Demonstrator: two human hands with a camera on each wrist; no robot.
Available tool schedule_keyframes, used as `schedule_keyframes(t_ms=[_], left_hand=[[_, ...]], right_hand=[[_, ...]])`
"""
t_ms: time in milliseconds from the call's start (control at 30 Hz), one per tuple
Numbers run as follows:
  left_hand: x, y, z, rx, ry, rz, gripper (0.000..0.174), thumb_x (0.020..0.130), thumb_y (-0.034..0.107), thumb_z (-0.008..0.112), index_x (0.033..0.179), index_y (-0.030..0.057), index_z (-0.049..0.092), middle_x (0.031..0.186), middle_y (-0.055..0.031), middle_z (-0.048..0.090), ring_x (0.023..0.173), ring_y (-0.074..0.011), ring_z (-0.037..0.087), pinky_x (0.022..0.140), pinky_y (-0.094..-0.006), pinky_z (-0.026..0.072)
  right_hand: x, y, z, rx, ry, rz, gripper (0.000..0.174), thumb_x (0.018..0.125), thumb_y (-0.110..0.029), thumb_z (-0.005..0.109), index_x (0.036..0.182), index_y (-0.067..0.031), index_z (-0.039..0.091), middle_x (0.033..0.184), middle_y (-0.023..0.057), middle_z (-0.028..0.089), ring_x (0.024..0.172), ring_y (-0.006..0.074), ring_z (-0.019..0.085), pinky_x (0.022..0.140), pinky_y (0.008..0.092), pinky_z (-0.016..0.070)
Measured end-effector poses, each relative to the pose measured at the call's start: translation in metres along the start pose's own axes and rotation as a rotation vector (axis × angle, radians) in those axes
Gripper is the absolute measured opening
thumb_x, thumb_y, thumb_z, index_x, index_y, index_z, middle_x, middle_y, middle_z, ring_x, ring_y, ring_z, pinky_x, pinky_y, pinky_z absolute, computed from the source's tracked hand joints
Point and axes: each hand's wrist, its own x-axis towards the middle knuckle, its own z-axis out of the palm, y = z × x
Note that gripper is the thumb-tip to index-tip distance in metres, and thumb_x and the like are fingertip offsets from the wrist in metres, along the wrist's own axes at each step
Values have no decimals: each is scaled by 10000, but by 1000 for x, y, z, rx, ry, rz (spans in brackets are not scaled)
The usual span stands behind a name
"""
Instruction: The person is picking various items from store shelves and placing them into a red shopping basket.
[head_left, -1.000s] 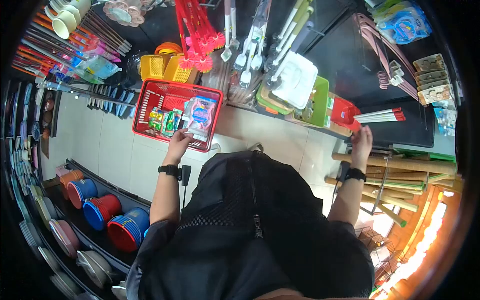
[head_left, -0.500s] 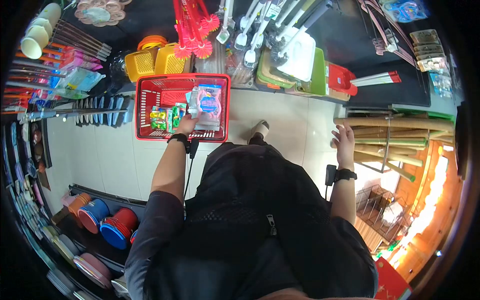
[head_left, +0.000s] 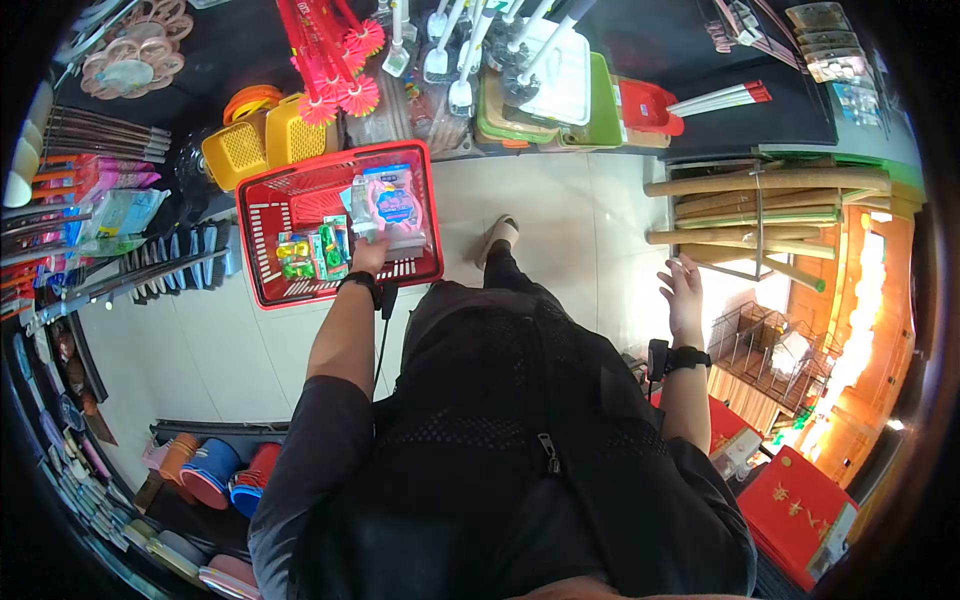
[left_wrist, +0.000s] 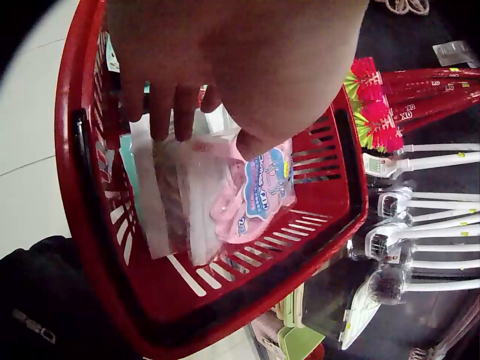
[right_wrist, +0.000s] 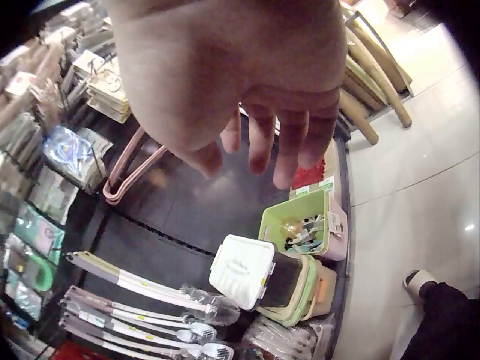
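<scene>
Left hand [head_left: 368, 257] holds one red basket [head_left: 300, 207] containing one pink packet [head_left: 392, 206].

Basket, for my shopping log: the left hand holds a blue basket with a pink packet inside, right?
No, the basket is red, not blue; the head view shows it. The left hand holds it, with a pink packet inside.

Red basket [head_left: 335, 215] glossy plastic; pink packet [left_wrist: 225, 195] shiny film.

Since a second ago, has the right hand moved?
Yes. The right hand has drawn back from the red dustpan on the shelf, toward the body; it now hangs empty near the bamboo poles.
</scene>
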Motion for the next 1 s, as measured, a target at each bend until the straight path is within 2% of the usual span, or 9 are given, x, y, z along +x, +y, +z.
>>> schedule_keyframes(t_ms=[67, 300, 400, 500, 633, 700, 767, 833, 1000], left_hand=[[30, -28, 6, 39, 20, 48, 637, 784, 375, 614, 1187, -108, 514, 1124, -294, 584, 1093, -367, 563, 936, -389, 430], [21, -6, 8, 18, -46, 14, 499, 783, 400, 610, 974, -59, 653, 947, -268, 649, 946, -364, 629, 836, -409, 469], [0, 18, 10, 229, 114, 157, 464, 768, 378, 635, 950, -49, 659, 905, -244, 662, 881, -351, 649, 776, -405, 486], [-24, 44, 9, 162, 109, 116, 439, 751, 360, 660, 916, -46, 663, 842, -218, 671, 814, -335, 662, 729, -400, 494], [9, 12, 16, 68, 206, 104, 418, 747, 352, 664, 887, -42, 664, 783, -193, 672, 762, -315, 667, 699, -387, 495], [-2, 15, 7, 49, 125, 121, 385, 745, 312, 673, 901, -39, 655, 801, -188, 672, 765, -286, 662, 703, -375, 491], [-17, 16, 0, -47, 170, 132, 339, 746, 247, 682, 924, -38, 638, 814, -144, 669, 741, -232, 637, 681, -362, 482], [-35, 21, -13, -258, 68, 91, 318, 760, 212, 689, 938, -39, 609, 818, -97, 649, 725, -195, 598, 667, -352, 476], [-108, 55, -48, -401, -6, 156, 239, 862, 232, 661, 896, 29, 539, 731, -20, 561, 614, -93, 514, 562, -234, 431]], right_hand=[[-3, 0, 0, -8, 6, 5, 442, 910, -213, 534, 1305, -69, 396, 1158, 89, 552, 974, 186, 576, 820, 321, 440], [0, 0, -10, -13, -4, -3, 448, 902, -221, 538, 1309, -80, 414, 1152, 88, 563, 969, 195, 584, 807, 324, 444], [0, -6, -9, -12, 1, -11, 446, 894, -219, 549, 1303, -86, 428, 1142, 84, 569, 962, 194, 588, 800, 321, 445], [1, -6, -9, -16, 10, -11, 442, 893, -215, 553, 1298, -89, 431, 1134, 79, 569, 957, 190, 589, 797, 320, 445], [5, -6, -6, 2, -8, -20, 429, 900, -215, 545, 1293, -91, 426, 1135, 76, 563, 955, 184, 587, 801, 320, 443], [6, -8, -2, 10, -25, -30, 427, 902, -218, 544, 1291, -88, 424, 1137, 76, 560, 959, 183, 584, 805, 321, 443], [7, -8, 3, 18, -43, -39, 424, 905, -221, 542, 1288, -84, 422, 1140, 77, 557, 962, 182, 581, 809, 322, 442], [8, -8, 9, 31, -68, -46, 425, 906, -223, 540, 1287, -77, 421, 1144, 81, 554, 973, 184, 577, 815, 323, 440], [10, -11, 30, 47, -116, -64, 430, 911, -231, 536, 1292, -71, 417, 1152, 91, 552, 977, 187, 575, 822, 326, 439]])
